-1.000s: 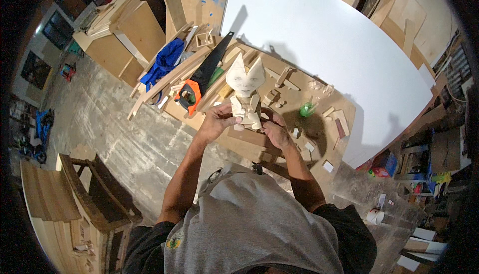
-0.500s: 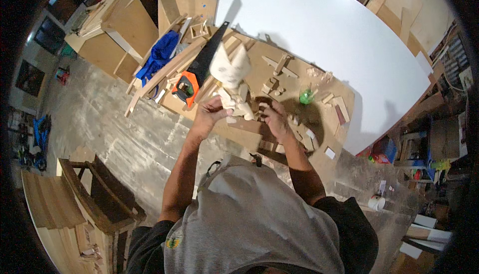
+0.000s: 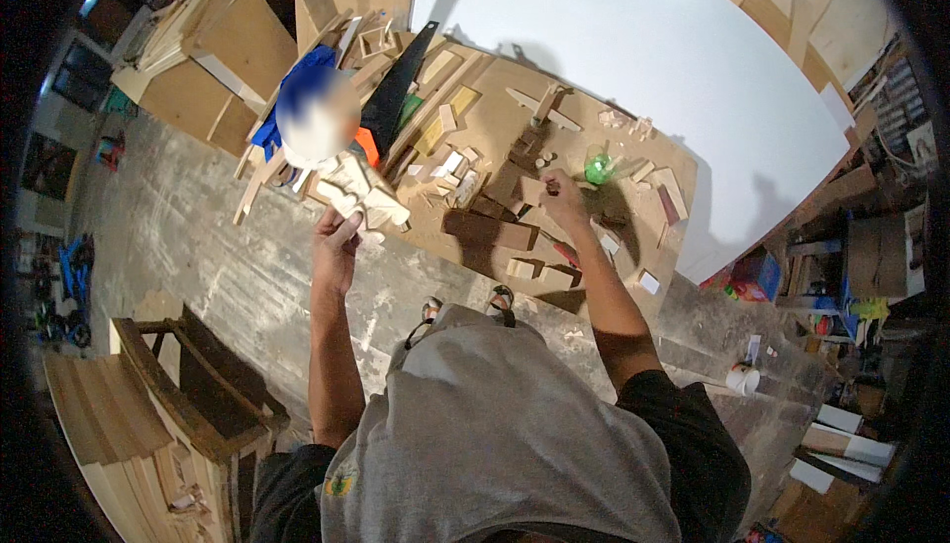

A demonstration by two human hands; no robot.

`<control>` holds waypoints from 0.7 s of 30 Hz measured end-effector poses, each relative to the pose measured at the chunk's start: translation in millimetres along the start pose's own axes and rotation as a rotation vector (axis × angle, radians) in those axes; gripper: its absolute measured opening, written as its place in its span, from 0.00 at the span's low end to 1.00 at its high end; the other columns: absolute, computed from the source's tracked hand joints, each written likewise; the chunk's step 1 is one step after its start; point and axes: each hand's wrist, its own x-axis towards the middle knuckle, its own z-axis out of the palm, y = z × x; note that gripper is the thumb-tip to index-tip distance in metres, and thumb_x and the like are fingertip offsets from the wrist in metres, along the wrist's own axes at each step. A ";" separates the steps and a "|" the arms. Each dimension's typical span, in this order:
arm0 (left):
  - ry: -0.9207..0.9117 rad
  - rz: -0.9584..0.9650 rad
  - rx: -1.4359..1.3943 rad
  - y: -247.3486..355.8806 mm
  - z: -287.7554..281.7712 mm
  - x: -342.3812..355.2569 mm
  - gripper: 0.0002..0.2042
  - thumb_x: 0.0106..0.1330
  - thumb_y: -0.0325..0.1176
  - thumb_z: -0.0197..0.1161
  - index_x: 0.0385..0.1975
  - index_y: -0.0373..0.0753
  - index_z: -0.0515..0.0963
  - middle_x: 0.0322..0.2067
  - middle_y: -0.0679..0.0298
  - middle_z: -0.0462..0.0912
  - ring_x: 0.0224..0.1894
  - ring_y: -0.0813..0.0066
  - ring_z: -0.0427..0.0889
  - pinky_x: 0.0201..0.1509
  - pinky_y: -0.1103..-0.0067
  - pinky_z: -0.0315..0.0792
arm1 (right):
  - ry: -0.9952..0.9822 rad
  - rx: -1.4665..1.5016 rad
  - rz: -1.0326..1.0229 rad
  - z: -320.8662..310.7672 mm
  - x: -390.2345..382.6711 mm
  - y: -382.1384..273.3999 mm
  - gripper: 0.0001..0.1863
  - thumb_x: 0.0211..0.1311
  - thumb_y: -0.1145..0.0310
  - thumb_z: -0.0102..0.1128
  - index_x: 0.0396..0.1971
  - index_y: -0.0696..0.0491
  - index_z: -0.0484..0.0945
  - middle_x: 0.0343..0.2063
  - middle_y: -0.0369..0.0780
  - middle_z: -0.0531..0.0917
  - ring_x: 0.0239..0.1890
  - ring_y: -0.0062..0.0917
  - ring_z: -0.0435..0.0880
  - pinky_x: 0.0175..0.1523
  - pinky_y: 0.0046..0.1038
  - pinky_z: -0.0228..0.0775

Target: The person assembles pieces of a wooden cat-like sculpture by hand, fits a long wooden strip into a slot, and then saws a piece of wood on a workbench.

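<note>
My left hand (image 3: 337,244) grips a pale carved wooden figure (image 3: 364,193) by its lower part, held up past the left edge of the workbench (image 3: 505,88). The figure's upper end is blurred. Out over the bench, my right hand (image 3: 564,199) has its fingers curled in; whatever they may hold is too small to make out. Close to it stand a green clear container (image 3: 598,165) and a brown wooden block (image 3: 490,229). A red-handled tool (image 3: 564,251) lies beneath my right forearm.
Behind the figure lie a handsaw (image 3: 401,83) with an orange handle, a blue cloth (image 3: 265,135) and several wood strips. A wooden toy plane (image 3: 544,108) sits farther back. A large white panel (image 3: 633,58) borders the bench. A wooden frame (image 3: 198,385) stands at lower left.
My left hand has carried the figure leftward, away from the bench middle, and tilted it. My right hand has left the figure, moved slightly right and farther out, and curled its fingers.
</note>
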 end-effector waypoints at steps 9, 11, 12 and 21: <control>0.245 0.003 -0.038 -5.0 -32.2 -53.8 0.16 0.63 0.24 0.62 0.51 0.36 0.77 0.40 0.65 0.85 0.37 0.78 0.84 0.38 0.77 0.80 | -0.204 -0.489 -0.457 60.2 2.9 -35.9 0.14 0.54 0.70 0.62 0.41 0.57 0.76 0.43 0.49 0.76 0.49 0.45 0.75 0.57 0.44 0.67; 0.283 0.029 -0.104 -10.5 -38.0 -61.1 0.17 0.62 0.23 0.64 0.51 0.36 0.77 0.40 0.65 0.85 0.38 0.77 0.84 0.41 0.77 0.79 | -0.293 -0.591 -0.360 61.8 -25.1 -78.0 0.14 0.55 0.67 0.62 0.40 0.58 0.76 0.42 0.50 0.77 0.49 0.45 0.75 0.57 0.44 0.66; 0.294 0.035 -0.112 -9.0 -34.4 -63.2 0.17 0.62 0.23 0.64 0.51 0.36 0.77 0.40 0.65 0.85 0.39 0.77 0.84 0.42 0.77 0.79 | -0.315 -0.630 -0.414 64.2 -18.9 -71.5 0.19 0.55 0.63 0.64 0.41 0.61 0.75 0.42 0.52 0.77 0.50 0.46 0.74 0.59 0.45 0.65; 0.378 0.062 -0.082 -8.0 -46.5 -84.9 0.17 0.62 0.23 0.64 0.52 0.37 0.77 0.44 0.64 0.84 0.42 0.76 0.83 0.44 0.77 0.77 | -0.153 -0.486 -0.264 88.2 -9.2 -69.8 0.24 0.56 0.67 0.63 0.51 0.56 0.70 0.45 0.52 0.77 0.52 0.48 0.72 0.58 0.45 0.64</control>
